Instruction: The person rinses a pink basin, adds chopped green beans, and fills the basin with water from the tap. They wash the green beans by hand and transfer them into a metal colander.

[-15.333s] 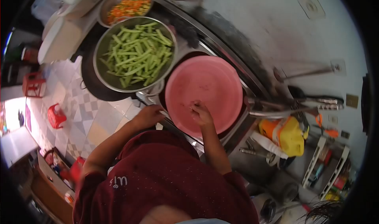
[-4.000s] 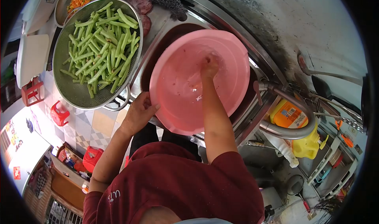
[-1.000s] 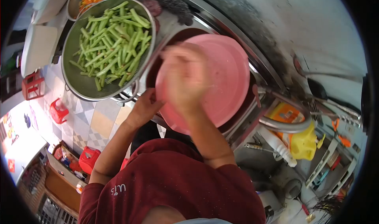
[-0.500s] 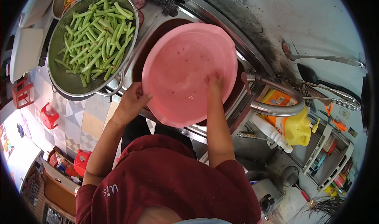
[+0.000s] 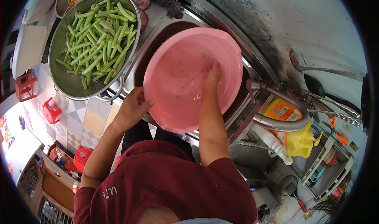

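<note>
Left hand [image 5: 132, 109] grips the pink basin [image 5: 231, 52], the orange label [image 5: 281, 110] illegible.

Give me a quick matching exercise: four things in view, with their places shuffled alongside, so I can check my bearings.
Things:
1. left hand
2. right hand
3. green vegetable pieces
4. yellow jug

Places:
A. in the metal colander
B. inside the pink basin
C. beside the curved faucet
D. at the basin's rim

Pairs: 1-D, 2-B, 3-A, 4-C
</note>
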The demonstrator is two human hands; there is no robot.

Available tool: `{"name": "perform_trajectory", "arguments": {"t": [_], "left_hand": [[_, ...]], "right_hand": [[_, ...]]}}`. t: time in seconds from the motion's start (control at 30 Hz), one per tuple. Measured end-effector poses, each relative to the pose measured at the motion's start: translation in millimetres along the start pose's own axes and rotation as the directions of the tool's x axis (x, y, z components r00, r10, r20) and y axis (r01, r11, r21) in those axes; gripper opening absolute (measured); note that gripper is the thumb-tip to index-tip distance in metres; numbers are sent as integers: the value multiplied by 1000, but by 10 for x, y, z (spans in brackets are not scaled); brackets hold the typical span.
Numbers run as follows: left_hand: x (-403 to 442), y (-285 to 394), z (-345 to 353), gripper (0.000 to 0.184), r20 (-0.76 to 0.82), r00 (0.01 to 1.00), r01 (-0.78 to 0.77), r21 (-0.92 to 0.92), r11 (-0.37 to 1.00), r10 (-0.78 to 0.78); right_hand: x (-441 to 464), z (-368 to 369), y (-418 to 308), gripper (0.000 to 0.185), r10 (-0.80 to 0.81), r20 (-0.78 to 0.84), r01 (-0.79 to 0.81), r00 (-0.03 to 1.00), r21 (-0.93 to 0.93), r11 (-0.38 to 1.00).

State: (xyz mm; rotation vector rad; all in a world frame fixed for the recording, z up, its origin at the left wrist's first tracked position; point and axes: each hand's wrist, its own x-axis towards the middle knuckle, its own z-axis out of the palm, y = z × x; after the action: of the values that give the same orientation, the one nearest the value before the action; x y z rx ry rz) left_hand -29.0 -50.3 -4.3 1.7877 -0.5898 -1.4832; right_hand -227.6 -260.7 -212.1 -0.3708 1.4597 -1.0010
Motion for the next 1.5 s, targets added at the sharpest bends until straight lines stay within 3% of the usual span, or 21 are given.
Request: {"name": "perform_trajectory", "arguments": {"t": [0.13,0.27,0.33,0.47,0.57,0.63,0.77,0.83,0.87,0.93,0.97,1.03,1.07,1.1,1.2,1.23,1.33,1.37,1.4,1.47,1.5], "left_hand": [[-8,60,-1,37,36,999,19,15,1000,-20],[-7,78,-1,37,30,999,18,1,1000,-18],[-7,89,-6,39,15,998,54,71,996,-55],[-9,125,-17,40,15,998,53,85,995,-54],[0,100,-27,41,25,999,21,105,994,-24],[-1,89,-24,42,33,999,-7,48,999,6],[9,55,-5,37,-36,998,-59,37,998,60],[27,15,-25,39,-19,999,-35,107,994,37],[36,7,-30,39,-25,999,-39,107,994,42],[41,7,-41,40,4,1000,-24,167,986,24],[36,20,-29,40,-2,997,-71,97,993,72],[43,11,-55,41,8,999,-46,222,974,46],[40,64,-68,41,6,999,-32,274,961,32],[58,26,-96,41,5,999,-35,283,959,35],[91,-115,-17,43,-50,988,-141,52,989,144],[119,-153,-8,41,-35,990,-135,43,990,136],[159,-248,-43,39,26,993,-115,-5,993,115],[122,-102,-17,39,47,988,-144,-40,989,146],[89,42,-7,39,64,982,-174,-75,982,178],[97,24,-38,38,95,972,-211,-45,976,215],[130,-120,-45,38,55,985,-159,-33,987,161]], "right_hand": [[-48,223,-16,22,215,62,-224,975,253,941],[-48,441,24,21,228,96,-247,969,394,885],[-7,518,41,18,319,115,-321,941,612,723],[17,658,64,14,285,233,-367,930,658,658],[69,738,97,11,334,163,-346,928,708,616],[135,664,172,13,184,394,-428,901,728,536],[-25,646,-21,13,60,497,-438,866,695,570],[-136,632,-188,10,141,386,-327,912,471,819],[-207,587,-236,10,139,393,-329,909,469,820],[-369,463,-295,8,110,329,-143,938,79,986],[-422,404,-329,8,111,343,-149,933,86,985],[-550,382,-412,9,149,319,77,936,-600,796],[-613,483,-446,9,146,328,82,933,-590,804],[-908,709,-654,9,-83,398,297,914,-514,805],[-1845,1352,-1061,10,-565,531,708,632,-97,700],[-2100,1537,-1028,12,-586,546,666,599,68,743],[-2385,1937,-796,21,-697,699,825,162,291,484],[-2470,2005,-680,26,-601,779,823,177,217,525],[-2538,1972,-808,27,-620,784,949,-7,200,242],[-2485,1810,-878,23,-709,705,890,18,312,333],[-2375,1646,-915,21,-677,721,870,151,228,437]]}}
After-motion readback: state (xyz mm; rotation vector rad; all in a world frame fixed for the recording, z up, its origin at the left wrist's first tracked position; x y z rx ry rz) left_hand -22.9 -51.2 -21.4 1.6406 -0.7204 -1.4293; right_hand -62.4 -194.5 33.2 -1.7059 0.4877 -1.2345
